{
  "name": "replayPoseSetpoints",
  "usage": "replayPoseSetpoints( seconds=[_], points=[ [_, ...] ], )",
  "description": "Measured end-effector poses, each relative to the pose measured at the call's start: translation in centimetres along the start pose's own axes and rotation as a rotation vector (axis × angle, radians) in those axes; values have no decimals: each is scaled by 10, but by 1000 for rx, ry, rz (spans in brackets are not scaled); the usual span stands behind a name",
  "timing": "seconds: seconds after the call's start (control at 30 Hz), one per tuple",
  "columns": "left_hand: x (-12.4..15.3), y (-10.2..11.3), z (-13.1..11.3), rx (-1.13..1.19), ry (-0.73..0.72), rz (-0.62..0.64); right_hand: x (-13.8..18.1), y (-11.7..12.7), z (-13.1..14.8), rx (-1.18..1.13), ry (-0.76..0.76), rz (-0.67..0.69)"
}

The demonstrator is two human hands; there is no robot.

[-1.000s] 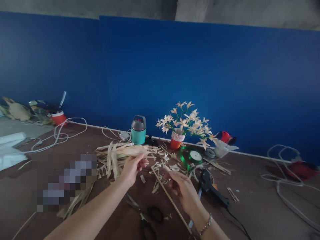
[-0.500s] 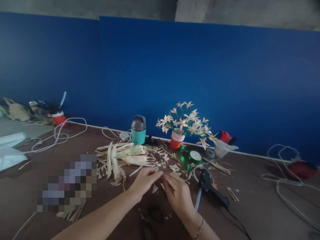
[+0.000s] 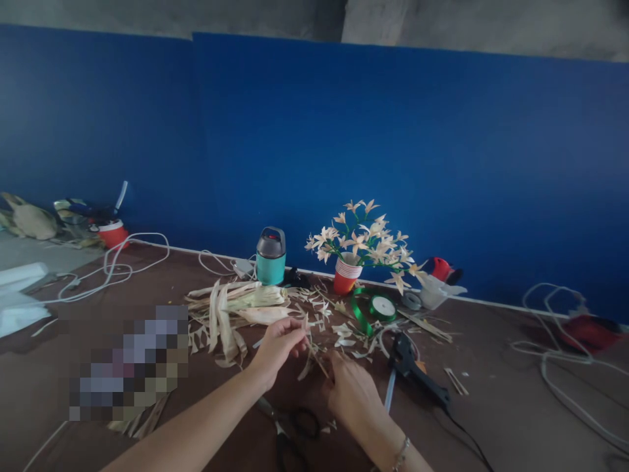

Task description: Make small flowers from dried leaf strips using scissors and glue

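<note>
My left hand [image 3: 278, 345] is raised over the brown table, its fingertips pinched on a small pale husk piece [image 3: 305, 324] at the top of a thin stick. My right hand [image 3: 351, 393] is closed lower down around that thin stick [image 3: 319, 359], which slants between the two hands. Dried corn husks [image 3: 236, 308] lie in a heap just beyond my left hand, with cut husk petals [image 3: 339, 328] scattered behind my fingers. Black-handled scissors [image 3: 289, 429] rest on the table under my forearms.
A black glue gun [image 3: 417, 370] with its cord lies right of my right hand. Behind stand a red paper cup of husk flowers [image 3: 363, 252], a teal jar [image 3: 271, 255], a green ribbon roll [image 3: 381, 307] and white cables [image 3: 113, 265]. A blue wall [image 3: 344, 144] backs the table.
My left hand went from the husk heap to the stick, met my right hand, then rose with a husk piece. My right hand slid down and nearer.
</note>
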State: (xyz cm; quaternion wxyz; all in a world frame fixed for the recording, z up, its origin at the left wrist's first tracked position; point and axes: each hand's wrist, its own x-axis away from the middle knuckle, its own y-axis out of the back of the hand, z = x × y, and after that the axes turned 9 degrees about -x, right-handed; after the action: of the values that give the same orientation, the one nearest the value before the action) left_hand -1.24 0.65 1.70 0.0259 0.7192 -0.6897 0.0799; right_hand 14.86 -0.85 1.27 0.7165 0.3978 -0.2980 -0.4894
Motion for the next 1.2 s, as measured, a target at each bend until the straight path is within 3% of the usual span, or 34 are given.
replayPoseSetpoints(
  seconds=[0.17, 0.27, 0.37, 0.47, 0.67, 0.77, 0.9, 1.0, 1.1, 1.2],
  points=[
    [0, 0, 0, -21, 2, -36, -8, 1, -5, -345, 46, -208],
    [0, -3, 3, -7, 28, -52, -9, 5, -2, -685, 10, -231],
    [1, -6, 6, -10, 33, -60, -7, 8, 4, -972, -17, -94],
    [3, -7, 6, -24, -5, 10, -6, 8, 7, -1098, -45, 101],
    [3, -6, 8, 60, 43, 138, -10, 12, 1, -1306, -156, 195],
    [1, -5, 13, 69, 55, 165, -10, 17, -3, -1458, -227, 326],
    [0, -5, 13, 2, -21, 149, -8, 22, -7, -1516, -251, 444],
    [1, -5, 11, -52, -72, 121, -8, 19, -7, -1496, -263, 432],
    [2, -6, 11, -107, -133, 67, -10, 13, -4, -1370, -224, 289],
    [3, -7, 12, -176, -175, -5, -13, 5, -1, -1083, 33, 59]
  ],
)
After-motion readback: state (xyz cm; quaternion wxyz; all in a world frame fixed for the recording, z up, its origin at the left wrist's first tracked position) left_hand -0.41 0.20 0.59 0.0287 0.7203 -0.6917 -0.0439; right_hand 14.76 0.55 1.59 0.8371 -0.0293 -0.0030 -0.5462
